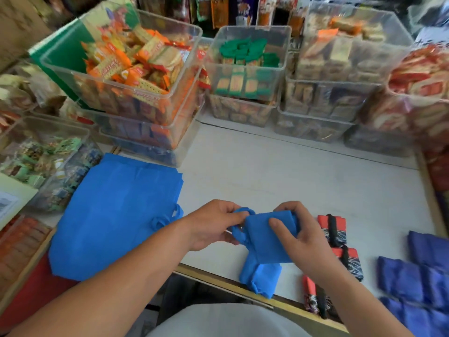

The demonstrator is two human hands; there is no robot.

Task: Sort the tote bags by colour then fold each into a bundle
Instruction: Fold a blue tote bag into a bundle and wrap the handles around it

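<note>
Between left hand (213, 226) and right hand (302, 239), the blue bag (263, 251) runs near-to-far.

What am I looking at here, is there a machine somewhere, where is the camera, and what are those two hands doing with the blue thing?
No machine here: it is a person working with bare hands. The single picture comes from a camera worn on their head, looking down at a white table. The left hand pinches a handle loop and the right hand grips the body of a folded blue bag. To the left lies a flat blue tote bag, maybe several stacked, not yet folded. To the right sit red and black bundles and dark blue bundles. Clear boxes of snack packets stand at the back.
</note>
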